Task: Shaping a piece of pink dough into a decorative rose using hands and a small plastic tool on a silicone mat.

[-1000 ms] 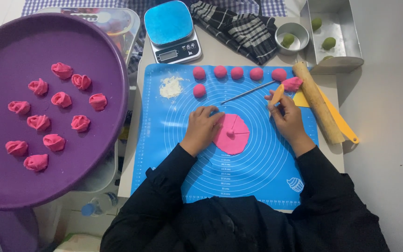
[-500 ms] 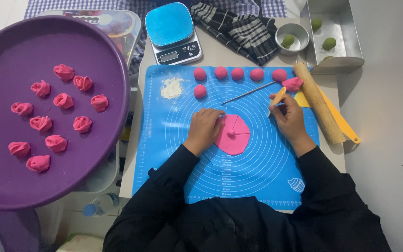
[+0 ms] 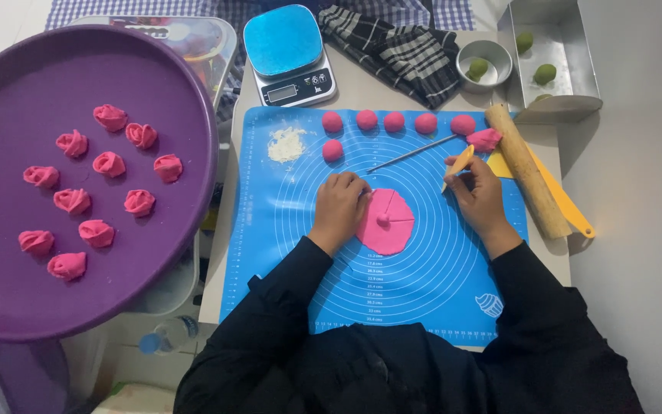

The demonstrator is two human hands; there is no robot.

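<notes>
A flat pink dough disc (image 3: 387,221) with cut lines and a small knob in its middle lies on the blue baking mat (image 3: 423,284). My left hand (image 3: 340,207) rests on the disc's left edge, fingers curled down on it. My right hand (image 3: 478,195) is to the right of the disc and holds a small yellow cutting tool (image 3: 459,164), tip up. Several pink dough balls (image 3: 394,122) line the mat's far edge, with one more ball (image 3: 332,150) below them. A thin metal stick (image 3: 411,154) lies between them and my hands.
A big purple tray (image 3: 155,253) at left carries several pink dough roses (image 3: 109,164). A wooden rolling pin (image 3: 526,170) and yellow scraper (image 3: 565,203) lie at right. A blue kitchen scale (image 3: 288,54), checked cloth (image 3: 408,50), small bowl (image 3: 484,65), metal tin (image 3: 553,54), flour pile (image 3: 286,143) sit behind.
My right hand with the yellow tool has drawn slightly back from the far right of the mat toward the disc. My left hand stays on the disc's edge.
</notes>
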